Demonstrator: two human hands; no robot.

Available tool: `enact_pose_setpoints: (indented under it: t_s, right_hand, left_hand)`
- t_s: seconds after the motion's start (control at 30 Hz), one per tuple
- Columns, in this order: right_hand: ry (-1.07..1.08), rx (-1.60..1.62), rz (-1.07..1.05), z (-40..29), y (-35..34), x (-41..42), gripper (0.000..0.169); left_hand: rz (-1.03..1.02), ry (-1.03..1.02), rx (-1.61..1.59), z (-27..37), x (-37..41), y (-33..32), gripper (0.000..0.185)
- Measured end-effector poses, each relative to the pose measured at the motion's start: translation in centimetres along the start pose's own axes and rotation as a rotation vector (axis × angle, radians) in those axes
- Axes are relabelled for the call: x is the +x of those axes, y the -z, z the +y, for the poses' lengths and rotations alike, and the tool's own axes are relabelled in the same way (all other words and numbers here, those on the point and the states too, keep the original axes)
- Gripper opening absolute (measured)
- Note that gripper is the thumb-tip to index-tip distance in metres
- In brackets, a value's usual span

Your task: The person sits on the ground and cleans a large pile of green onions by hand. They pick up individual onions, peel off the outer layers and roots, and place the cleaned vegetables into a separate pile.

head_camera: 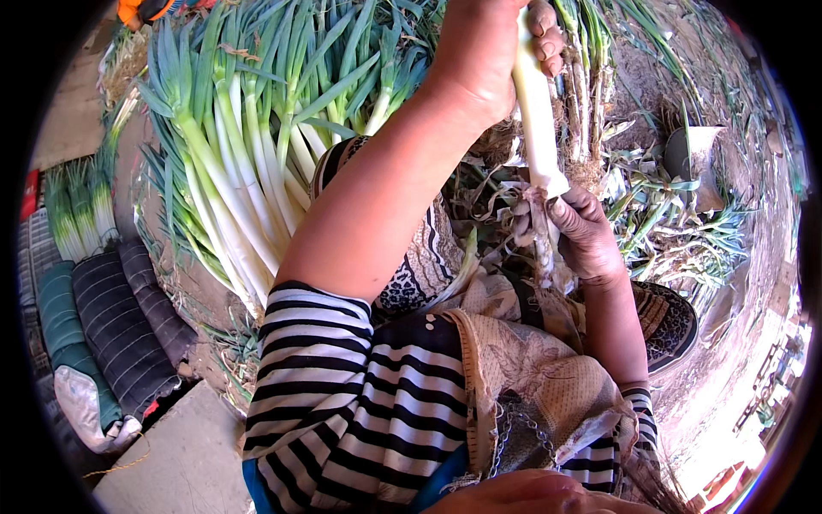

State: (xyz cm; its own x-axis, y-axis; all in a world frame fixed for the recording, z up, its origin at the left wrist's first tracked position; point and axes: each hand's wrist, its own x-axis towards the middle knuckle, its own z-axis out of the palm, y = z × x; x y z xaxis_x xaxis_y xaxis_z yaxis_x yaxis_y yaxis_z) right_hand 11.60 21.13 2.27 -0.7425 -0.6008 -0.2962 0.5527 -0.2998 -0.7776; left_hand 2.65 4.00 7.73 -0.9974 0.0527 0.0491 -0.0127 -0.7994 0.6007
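Observation:
My left hand [485, 54] grips a thick white leek-like stalk [536, 122] near the top of the view, its fingers wrapped around the far side. The stalk hangs down, its white end lowest. At that end, my right hand [587, 234] pinches a strip of loose, dirt-stained outer skin [546, 247] between thumb and fingers. The stalk's upper part is hidden by my left hand or out of view. Left of my left forearm lies a large heap of clean stalks [241, 173] with white shafts and green leaves.
Unpeeled stalks with roots [585, 96] lie beyond my right hand. Leaf scraps [668, 238] litter the ground around a curved metal blade [697, 160]. Rolled quilted covers [119, 321] and bundled stalks [80, 205] are at the far left. Part of another person [144, 9] shows top left.

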Motion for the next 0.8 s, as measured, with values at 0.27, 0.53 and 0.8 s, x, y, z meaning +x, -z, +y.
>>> enact_pose_setpoints:
  t_s: [0.27,0.53,0.8]
  right_hand:
    - [0.236,-0.198,0.293,2.6,1.0,1.5,0.015]
    - [0.002,-0.181,0.037,0.9,0.2,1.1,0.019]
    - [0.525,-1.193,0.130,1.7,0.0,0.1,0.025]
  left_hand:
    - [0.185,0.076,0.179,-0.7,0.5,0.5,0.020]
    - [0.193,0.224,0.134,-1.5,-0.1,0.1,0.021]
    - [0.316,-0.107,0.679,-2.5,1.6,0.8,0.022]
